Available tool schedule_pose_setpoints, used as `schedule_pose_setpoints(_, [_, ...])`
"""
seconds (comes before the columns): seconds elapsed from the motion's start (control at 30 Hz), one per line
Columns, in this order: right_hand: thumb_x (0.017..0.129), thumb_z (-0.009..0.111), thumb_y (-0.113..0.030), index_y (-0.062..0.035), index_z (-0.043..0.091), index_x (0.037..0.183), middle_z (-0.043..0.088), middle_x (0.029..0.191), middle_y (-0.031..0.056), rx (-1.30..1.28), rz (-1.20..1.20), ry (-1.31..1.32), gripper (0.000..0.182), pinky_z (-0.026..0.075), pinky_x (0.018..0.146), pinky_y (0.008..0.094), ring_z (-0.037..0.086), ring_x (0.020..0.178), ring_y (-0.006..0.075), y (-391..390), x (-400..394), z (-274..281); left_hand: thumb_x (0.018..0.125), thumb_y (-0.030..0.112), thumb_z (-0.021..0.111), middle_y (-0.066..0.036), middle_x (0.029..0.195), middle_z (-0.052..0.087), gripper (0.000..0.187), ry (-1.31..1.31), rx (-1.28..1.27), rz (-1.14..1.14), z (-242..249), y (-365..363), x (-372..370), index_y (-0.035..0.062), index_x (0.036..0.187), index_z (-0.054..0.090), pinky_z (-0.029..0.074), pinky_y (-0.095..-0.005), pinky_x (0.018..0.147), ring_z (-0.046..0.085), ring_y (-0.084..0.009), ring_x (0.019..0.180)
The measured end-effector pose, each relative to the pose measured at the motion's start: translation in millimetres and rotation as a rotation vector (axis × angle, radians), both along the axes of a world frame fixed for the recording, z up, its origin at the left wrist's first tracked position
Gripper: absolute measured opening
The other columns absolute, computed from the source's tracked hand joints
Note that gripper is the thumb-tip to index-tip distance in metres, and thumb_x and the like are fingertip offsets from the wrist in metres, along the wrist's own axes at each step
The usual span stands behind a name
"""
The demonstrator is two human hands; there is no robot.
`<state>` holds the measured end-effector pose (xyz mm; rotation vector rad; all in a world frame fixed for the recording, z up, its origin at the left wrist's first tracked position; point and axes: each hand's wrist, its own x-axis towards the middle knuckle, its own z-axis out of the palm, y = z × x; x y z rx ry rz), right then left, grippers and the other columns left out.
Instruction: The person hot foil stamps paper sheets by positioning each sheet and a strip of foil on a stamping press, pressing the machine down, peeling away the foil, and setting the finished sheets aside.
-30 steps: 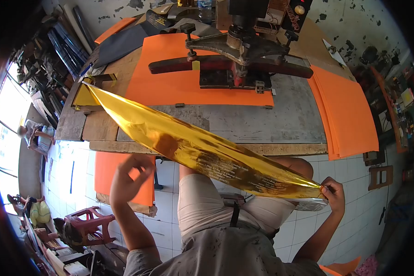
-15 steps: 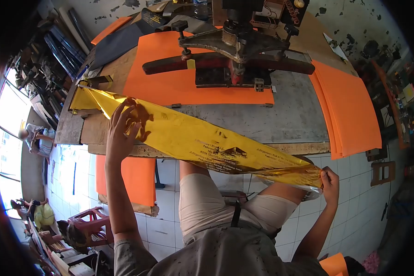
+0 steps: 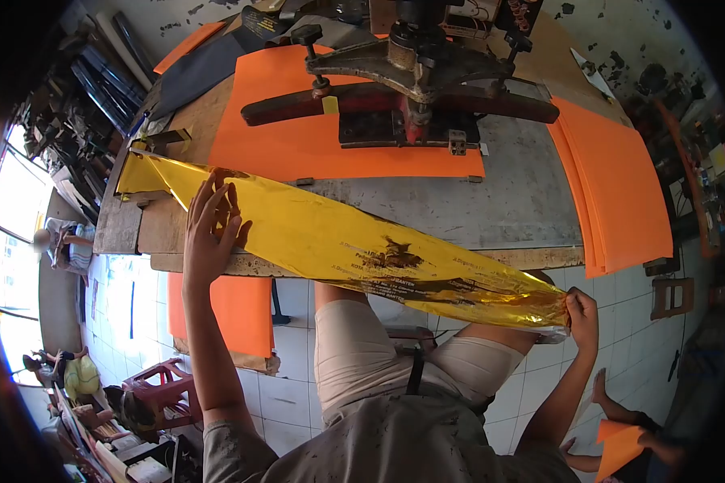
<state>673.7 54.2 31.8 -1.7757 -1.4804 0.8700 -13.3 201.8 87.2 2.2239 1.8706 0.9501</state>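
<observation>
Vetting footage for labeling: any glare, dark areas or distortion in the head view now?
Head view: far-left window blown out, floor near it washed pale; gold foil mottled with bright and dark reflections. Head view again: black corners, fisheye-like bending towards the edges.

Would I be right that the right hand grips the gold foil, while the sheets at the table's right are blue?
Not quite: the head view shows those sheets are orange; the right hand does grip the gold foil.

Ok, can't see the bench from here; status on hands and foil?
Right hand grips gold foil at bunched end. Left hand open at foil. Nothing lying on foil between.
</observation>
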Motion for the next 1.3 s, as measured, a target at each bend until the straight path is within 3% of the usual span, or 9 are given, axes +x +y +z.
schedule_pose_setpoints(0.27, [0.097, 0.073, -0.044, -0.0037, 0.055, 0.087, 0.051, 0.075, -0.0025, 0.042, 0.051, 0.233, 0.045, 0.039, 0.065, 0.0253, 0.047, 0.071, 0.0069, 1.9, -1.1, 1.5, 0.092, 0.017, 0.066, -0.012, 0.161, 0.044, 0.050, 0.009, -0.012, 0.015, 7.1, -3.2, 5.6, 0.0085, 0.141, 0.060, 0.037, -0.0473, 0.119, 0.041, -0.0341, 0.147])
schedule_pose_setpoints(0.47, [0.090, 0.080, -0.046, -0.0025, 0.056, 0.083, 0.052, 0.079, -0.0026, 0.012, 0.101, 0.056, 0.050, 0.037, 0.062, 0.0243, 0.046, 0.070, 0.0066, 1.1, 0.2, 9.3, 0.093, 0.021, 0.067, -0.012, 0.160, 0.044, 0.049, 0.021, 0.045, -0.020, -2.7, -0.8, -2.7, 0.0087, 0.140, 0.060, 0.037, -0.0474, 0.119, 0.041, -0.0340, 0.147])
schedule_pose_setpoints(0.77, [0.097, 0.073, -0.033, -0.0008, 0.059, 0.086, 0.054, 0.078, -0.0013, 0.047, 0.056, 0.179, 0.037, 0.036, 0.063, 0.0243, 0.045, 0.071, 0.0069, -4.5, 0.9, 9.1, 0.092, 0.025, 0.070, -0.013, 0.154, 0.050, 0.048, 0.041, 0.099, 0.036, 1.3, -5.1, 5.3, 0.0092, 0.137, 0.063, 0.038, -0.0500, 0.117, 0.046, -0.0346, 0.142])
schedule_pose_setpoints(0.97, [0.098, 0.070, -0.026, -0.0019, 0.060, 0.088, 0.052, 0.078, -0.0036, 0.133, 0.094, 0.290, 0.028, 0.038, 0.064, 0.0239, 0.047, 0.071, 0.0052, -7.4, -1.3, 16.7, 0.084, 0.014, 0.077, -0.013, 0.143, 0.059, 0.047, -0.078, 0.284, -0.007, 10.6, -29.8, 59.8, 0.0061, 0.129, 0.065, 0.043, -0.0500, 0.111, 0.054, -0.0353, 0.133])
schedule_pose_setpoints(1.03, [0.096, 0.070, -0.022, -0.0016, 0.061, 0.086, 0.055, 0.078, -0.0020, 0.115, 0.082, 0.279, 0.025, 0.040, 0.063, 0.0247, 0.049, 0.070, 0.0063, -13.5, -17.5, 30.2, 0.074, 0.009, 0.082, -0.015, 0.136, 0.064, 0.050, -0.075, 0.323, -0.164, 22.7, -53.5, 114.5, 0.0038, 0.122, 0.067, 0.045, -0.0498, 0.108, 0.056, -0.0361, 0.130])
schedule_pose_setpoints(1.1, [0.091, 0.072, -0.018, -0.0012, 0.063, 0.085, 0.060, 0.078, 0.0013, 0.159, 0.180, 0.139, 0.020, 0.043, 0.063, 0.0269, 0.055, 0.069, 0.0098, -21.2, -39.3, 46.3, 0.072, 0.017, 0.085, -0.015, 0.131, 0.065, 0.046, -0.167, 0.266, -0.410, 21.1, -82.6, 169.9, 0.0071, 0.115, 0.072, 0.044, -0.0539, 0.107, 0.057, -0.0369, 0.128])
schedule_pose_setpoints(1.13, [0.088, 0.073, -0.014, -0.0009, 0.065, 0.084, 0.065, 0.079, 0.0038, 0.215, 0.285, 0.003, 0.016, 0.046, 0.062, 0.0287, 0.059, 0.068, 0.0127, -23.2, -53.8, 54.1, 0.076, 0.024, 0.083, -0.016, 0.137, 0.062, 0.055, -0.208, 0.120, -0.590, 35.2, -99.0, 199.5, 0.0101, 0.127, 0.069, 0.042, -0.0536, 0.110, 0.054, -0.0367, 0.133])
schedule_pose_setpoints(1.23, [0.082, 0.081, -0.010, -0.0046, 0.074, 0.089, 0.072, 0.083, 0.0095, -0.015, 0.561, 0.061, 0.011, 0.054, 0.066, 0.0360, 0.071, 0.073, 0.0261, -43.3, -111.9, 77.5, 0.092, 0.029, 0.071, -0.016, 0.151, 0.049, 0.063, -0.059, -0.027, -0.971, 24.7, -138.1, 267.8, 0.0067, 0.148, 0.052, 0.031, -0.0554, 0.122, 0.043, -0.0343, 0.146])
schedule_pose_setpoints(1.3, [0.085, 0.083, -0.020, -0.0102, 0.075, 0.104, 0.072, 0.083, 0.0102, -0.132, 0.648, 0.088, 0.023, 0.056, 0.065, 0.0365, 0.072, 0.072, 0.0277, -62.1, -137.3, 78.5, 0.091, 0.031, 0.074, -0.011, 0.144, 0.059, 0.059, -0.132, -0.085, -1.052, 23.1, -150.3, 288.5, 0.0072, 0.143, 0.058, 0.026, -0.0571, 0.125, 0.052, -0.0311, 0.139])
